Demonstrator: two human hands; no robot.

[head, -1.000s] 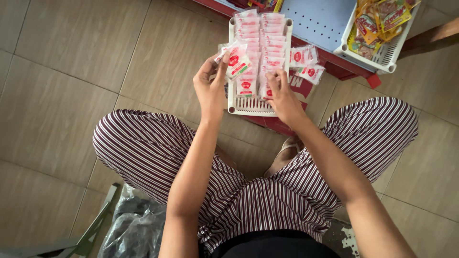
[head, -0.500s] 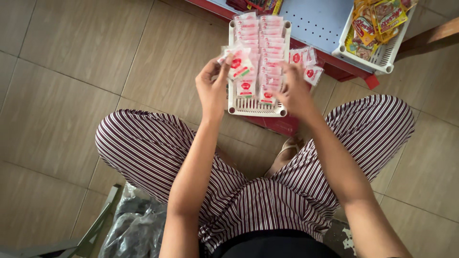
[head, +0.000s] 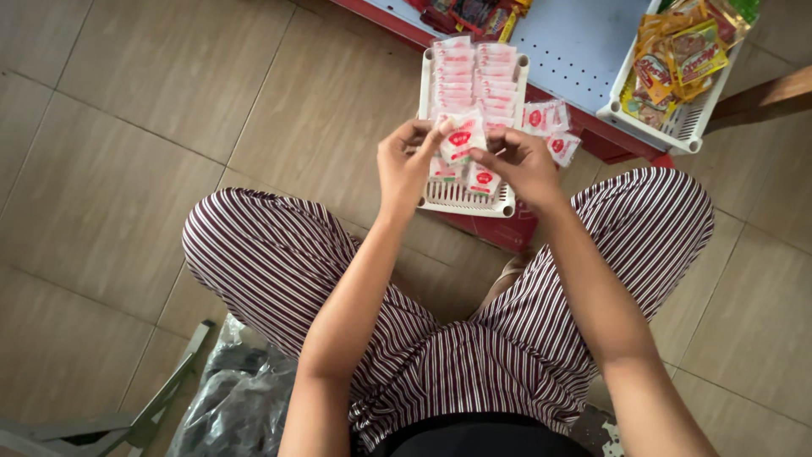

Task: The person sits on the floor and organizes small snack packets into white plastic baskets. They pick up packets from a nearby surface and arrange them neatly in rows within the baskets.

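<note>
A small white sachet with a red mark (head: pixel 459 138) is pinched between my left hand (head: pixel 406 162) and my right hand (head: pixel 516 161), just above the near end of a white slotted tray (head: pixel 425 201). The tray holds two rows of the same white-and-red sachets (head: pixel 474 72), standing on edge. A few more sachets (head: pixel 548 118) lie loose to the right of the tray, on a red-edged shelf. Both hands hover over the tray's front part, fingers curled around the sachet.
A second white basket (head: pixel 677 131) with yellow and orange snack packs stands at the upper right on the pale blue perforated shelf (head: pixel 575 42). My knees in striped trousers (head: pixel 279 254) flank the tray. A dark plastic bag (head: pixel 237 398) lies on the tiled floor at lower left.
My right hand has risen from the tray's front and joined the left hand on the sachet. The left hand has shifted slightly towards the middle of the tray.
</note>
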